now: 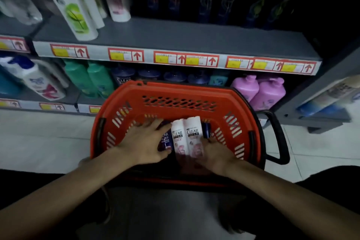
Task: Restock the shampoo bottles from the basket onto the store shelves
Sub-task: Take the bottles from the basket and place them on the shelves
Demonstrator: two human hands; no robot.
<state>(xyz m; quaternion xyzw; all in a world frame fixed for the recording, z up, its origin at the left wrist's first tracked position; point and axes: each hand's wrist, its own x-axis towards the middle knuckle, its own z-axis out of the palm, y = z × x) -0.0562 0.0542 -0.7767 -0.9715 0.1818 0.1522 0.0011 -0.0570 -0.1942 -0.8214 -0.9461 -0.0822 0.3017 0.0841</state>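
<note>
An orange basket [175, 101] stands on the floor in front of the shelves. Inside lie two white Clear shampoo bottles [185, 136] side by side, a purple Clear bottle [166, 140] on their left and a dark blue bottle [206, 129] on their right. My left hand [144, 140] grips the purple bottle, thumb curled under its lower end. My right hand [212, 154] holds the right white bottle at its bottom end, fingers also touching the dark blue bottle.
The grey middle shelf [175, 33] holds white Clear bottles [70, 2] at the left and dark bottles at the back. The lower shelf carries green bottles [91, 78], dark Clear bottles and pink bottles [259, 89]. The basket's black handle [276, 134] hangs at the right.
</note>
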